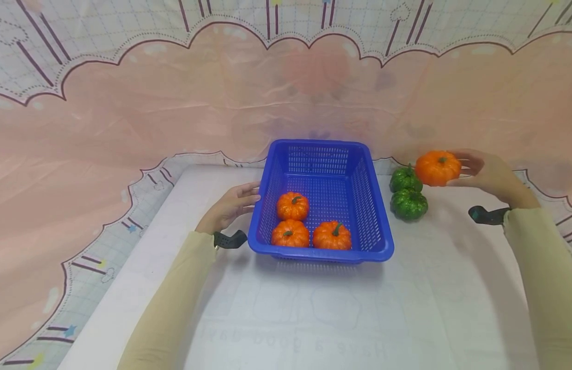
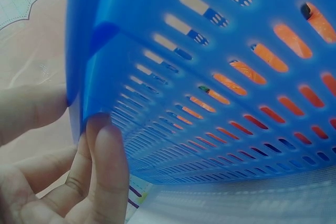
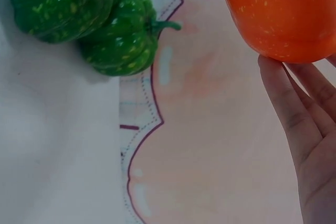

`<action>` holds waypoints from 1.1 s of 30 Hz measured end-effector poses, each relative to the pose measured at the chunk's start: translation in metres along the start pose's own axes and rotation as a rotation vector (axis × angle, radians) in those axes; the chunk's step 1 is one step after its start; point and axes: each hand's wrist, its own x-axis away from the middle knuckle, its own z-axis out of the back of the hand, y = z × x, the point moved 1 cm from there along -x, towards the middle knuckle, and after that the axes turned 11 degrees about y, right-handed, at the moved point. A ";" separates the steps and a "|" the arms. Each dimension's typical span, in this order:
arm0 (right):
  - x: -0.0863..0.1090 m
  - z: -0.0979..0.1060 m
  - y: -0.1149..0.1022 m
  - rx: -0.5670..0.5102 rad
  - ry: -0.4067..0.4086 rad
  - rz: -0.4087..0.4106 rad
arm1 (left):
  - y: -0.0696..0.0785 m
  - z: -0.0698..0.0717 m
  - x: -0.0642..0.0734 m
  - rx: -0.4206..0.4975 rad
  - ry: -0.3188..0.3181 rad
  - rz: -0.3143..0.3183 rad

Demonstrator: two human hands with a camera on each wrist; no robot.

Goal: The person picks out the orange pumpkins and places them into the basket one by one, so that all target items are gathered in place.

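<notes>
A blue plastic basket (image 1: 383,226) with slotted walls stands mid-table, holding three small orange pumpkins, among them a front-right one (image 1: 332,236). At its left side my left hand (image 1: 229,207) pinches the rim; the left wrist view shows the fingers (image 2: 107,166) against the rim's edge and underside. To the right of the basket, my right hand (image 1: 489,174) holds another orange pumpkin (image 1: 436,168) raised, its fingertips on the pumpkin's right side. Just left of and below that pumpkin, two green pumpkins (image 1: 408,204) lie touching each other, one behind the other.
The white table (image 1: 313,318) carries the basket and pumpkins. Behind it hangs a pink and white patterned cloth (image 1: 175,103), which also runs down the table's left side. Each wrist wears a black strap-on device, such as the right one (image 1: 488,215).
</notes>
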 end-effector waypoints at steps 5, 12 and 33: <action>-0.004 0.002 -0.010 -0.007 -0.011 0.009 | 0.000 0.000 0.001 0.002 -0.002 0.001; -0.008 0.000 -0.020 -0.034 -0.025 0.047 | -0.001 0.000 -0.001 0.011 0.004 0.002; -0.027 -0.007 -0.064 -0.037 -0.092 0.146 | -0.002 0.001 -0.002 0.007 -0.001 -0.007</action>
